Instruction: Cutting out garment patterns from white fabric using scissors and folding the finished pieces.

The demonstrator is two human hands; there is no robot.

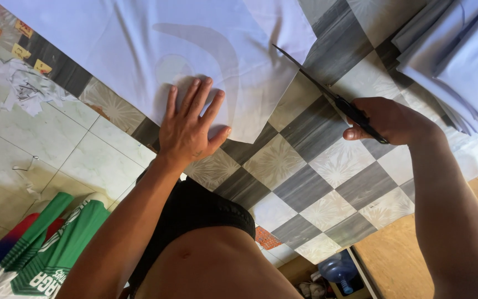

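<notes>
pressing the white fabric (156,50) flat on the checkered mat (316,182) with the left hand (190,124), fingers spread, gripping nothing. right hand (391,119) closing around black scissors (327,94), blades nearing the cloth's edge. mid-cut, seemingly; next calling for steady blade alignment along the faint curved outline (217,52).

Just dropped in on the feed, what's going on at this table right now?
A person is cutting fabric. The left hand lies flat, fingers spread, on a white cloth spread over a checkered tabletop; a curved shape shows faintly through the cloth. The right hand grips black scissors, blades at the cloth's right edge. A stack of pale folded fabric sits at upper right.
</notes>
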